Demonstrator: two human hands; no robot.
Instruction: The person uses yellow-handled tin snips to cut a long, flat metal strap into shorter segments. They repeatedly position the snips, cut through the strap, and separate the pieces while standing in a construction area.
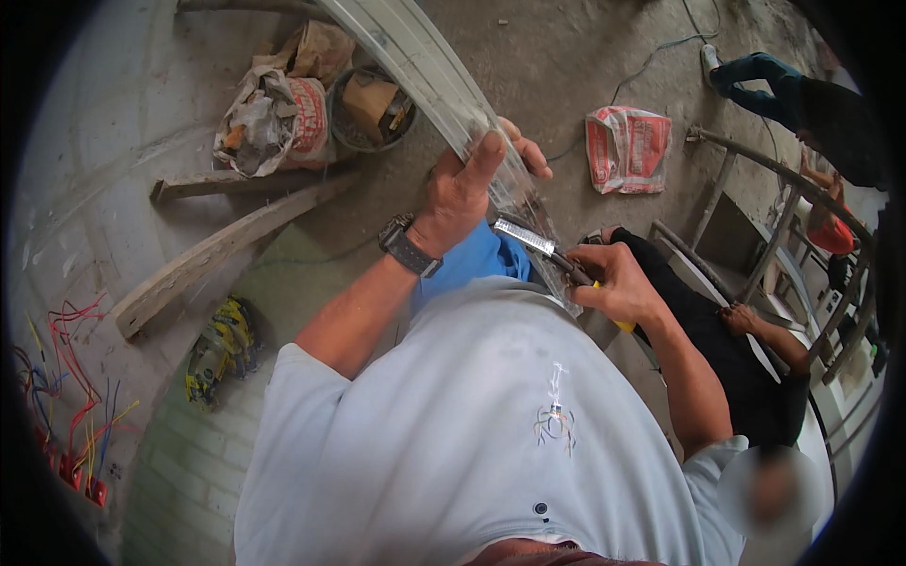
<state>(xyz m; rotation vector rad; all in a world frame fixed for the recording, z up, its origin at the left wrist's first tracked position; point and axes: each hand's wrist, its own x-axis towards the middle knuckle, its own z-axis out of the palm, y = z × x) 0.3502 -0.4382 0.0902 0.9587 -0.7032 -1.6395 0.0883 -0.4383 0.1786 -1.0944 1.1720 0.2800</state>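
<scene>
A long, pale, shiny metal channel (411, 66) slants from the top edge down to my waist. My left hand (467, 179), with a dark watch on its wrist, grips the channel from the left side, thumb on top and fingers round its far edge. Lower down, my right hand (618, 278) is closed round the dark and yellow handle of a rasp-like tool (526, 236). Its silver, textured blade lies across the channel's lower part, close to my blue trousers. Whether the blade presses on the metal I cannot tell.
A co-worker in black (703, 330) is close on my right; another person (830, 113) is farther off. Torn sacks (274, 118), a bucket (373, 108) and wooden boards (226, 250) stand at left. A red-white sack (628, 151) lies ahead. Wires (80, 377) protrude at left.
</scene>
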